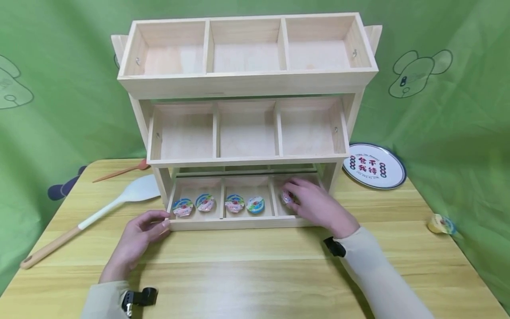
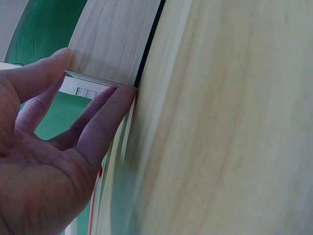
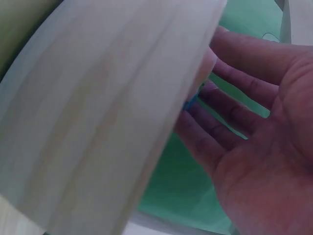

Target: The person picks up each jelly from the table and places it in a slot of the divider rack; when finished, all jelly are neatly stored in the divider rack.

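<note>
A three-tier wooden rack (image 1: 247,84) stands on the table, its bottom tray (image 1: 243,223) split into three compartments. Two small jelly cups (image 1: 183,207) with printed lids lie in the left compartment, and two more (image 1: 255,204) in the middle one. My left hand (image 1: 137,237) holds the tray's front left corner; the left wrist view shows thumb and fingers on the end of its front board (image 2: 107,44). Over the right compartment, my right hand (image 1: 316,204) grips another jelly cup (image 1: 286,196). That cup is mostly hidden by fingers and, in the right wrist view, by the board (image 3: 107,107).
A white spatula (image 1: 103,210) with a wooden handle and a slim reddish-brown utensil (image 1: 121,173) lie left of the rack. To its right are a white plate (image 1: 374,166) with a dark rim and a yellow jelly cup (image 1: 441,224) near the table edge.
</note>
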A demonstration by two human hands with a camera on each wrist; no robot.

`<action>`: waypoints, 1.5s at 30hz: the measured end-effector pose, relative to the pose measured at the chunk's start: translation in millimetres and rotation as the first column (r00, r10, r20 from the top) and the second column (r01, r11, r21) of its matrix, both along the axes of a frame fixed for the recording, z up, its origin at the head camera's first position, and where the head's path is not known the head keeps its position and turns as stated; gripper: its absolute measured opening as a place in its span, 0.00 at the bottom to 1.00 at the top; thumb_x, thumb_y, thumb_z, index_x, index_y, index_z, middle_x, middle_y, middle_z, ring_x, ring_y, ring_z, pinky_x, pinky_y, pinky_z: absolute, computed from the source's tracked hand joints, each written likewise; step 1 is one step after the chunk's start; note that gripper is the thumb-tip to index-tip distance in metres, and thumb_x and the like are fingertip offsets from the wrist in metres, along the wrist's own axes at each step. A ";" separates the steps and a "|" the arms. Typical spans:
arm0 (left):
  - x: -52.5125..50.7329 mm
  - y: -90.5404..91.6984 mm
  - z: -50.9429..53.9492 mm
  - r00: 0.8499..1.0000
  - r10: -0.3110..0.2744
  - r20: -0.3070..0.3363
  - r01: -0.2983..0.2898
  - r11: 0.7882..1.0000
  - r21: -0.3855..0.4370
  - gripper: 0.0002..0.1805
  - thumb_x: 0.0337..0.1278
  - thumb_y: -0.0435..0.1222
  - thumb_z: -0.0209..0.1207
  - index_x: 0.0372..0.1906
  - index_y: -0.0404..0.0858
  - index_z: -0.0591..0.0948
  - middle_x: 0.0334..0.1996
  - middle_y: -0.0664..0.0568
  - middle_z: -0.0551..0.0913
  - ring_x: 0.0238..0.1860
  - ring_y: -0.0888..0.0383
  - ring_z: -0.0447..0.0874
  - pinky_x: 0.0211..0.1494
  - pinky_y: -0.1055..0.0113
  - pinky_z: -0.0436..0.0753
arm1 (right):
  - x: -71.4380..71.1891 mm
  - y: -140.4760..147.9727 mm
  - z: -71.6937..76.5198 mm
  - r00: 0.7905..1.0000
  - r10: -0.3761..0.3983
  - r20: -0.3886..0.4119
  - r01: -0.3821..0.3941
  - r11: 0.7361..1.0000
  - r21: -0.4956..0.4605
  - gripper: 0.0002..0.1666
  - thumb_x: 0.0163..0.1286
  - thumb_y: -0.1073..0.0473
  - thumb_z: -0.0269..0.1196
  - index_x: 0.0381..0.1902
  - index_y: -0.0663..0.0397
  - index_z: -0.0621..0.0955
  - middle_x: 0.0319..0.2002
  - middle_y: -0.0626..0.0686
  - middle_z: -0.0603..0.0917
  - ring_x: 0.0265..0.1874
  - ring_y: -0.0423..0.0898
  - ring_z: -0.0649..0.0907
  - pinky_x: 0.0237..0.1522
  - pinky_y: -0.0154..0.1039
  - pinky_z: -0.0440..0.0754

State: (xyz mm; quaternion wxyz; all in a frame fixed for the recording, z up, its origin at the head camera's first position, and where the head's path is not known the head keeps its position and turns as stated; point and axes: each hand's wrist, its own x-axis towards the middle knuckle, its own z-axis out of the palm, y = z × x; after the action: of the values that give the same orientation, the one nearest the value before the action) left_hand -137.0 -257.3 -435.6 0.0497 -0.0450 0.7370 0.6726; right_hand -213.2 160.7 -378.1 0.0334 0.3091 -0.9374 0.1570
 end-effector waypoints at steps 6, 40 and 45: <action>-1.6 0.8 -0.9 1.000 -0.003 0.006 0.003 1.000 0.006 0.21 0.63 0.29 0.61 0.57 0.22 0.73 0.57 0.33 0.72 0.49 0.59 0.81 0.57 0.63 0.81 | -5.0 -3.5 -2.8 1.000 0.005 -0.004 -0.005 1.000 0.000 0.13 0.59 0.70 0.68 0.43 0.59 0.82 0.43 0.54 0.80 0.39 0.50 0.80 0.42 0.46 0.84; 1.0 0.9 -1.4 1.000 0.012 0.008 -0.012 1.000 0.001 0.21 0.64 0.29 0.61 0.57 0.22 0.73 0.56 0.33 0.72 0.48 0.60 0.81 0.56 0.63 0.81 | -25.3 -12.6 -14.4 0.995 -0.003 0.104 0.001 1.000 0.025 0.24 0.58 0.66 0.69 0.54 0.60 0.81 0.52 0.58 0.80 0.47 0.54 0.80 0.54 0.51 0.80; 0.6 -0.6 -0.1 1.000 0.012 0.012 -0.012 1.000 -0.026 0.21 0.64 0.30 0.61 0.57 0.23 0.73 0.57 0.34 0.72 0.48 0.60 0.81 0.56 0.64 0.81 | -22.9 -10.0 -7.8 0.991 -0.029 0.128 0.026 0.999 0.025 0.28 0.61 0.60 0.70 0.59 0.60 0.79 0.56 0.60 0.79 0.51 0.59 0.80 0.57 0.56 0.78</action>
State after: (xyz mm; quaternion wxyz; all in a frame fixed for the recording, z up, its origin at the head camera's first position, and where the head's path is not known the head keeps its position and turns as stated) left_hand -136.4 -257.9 -435.7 0.0495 -0.0539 0.7449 0.6631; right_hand -236.1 150.7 -385.9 -0.0286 0.2858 -0.9435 0.1651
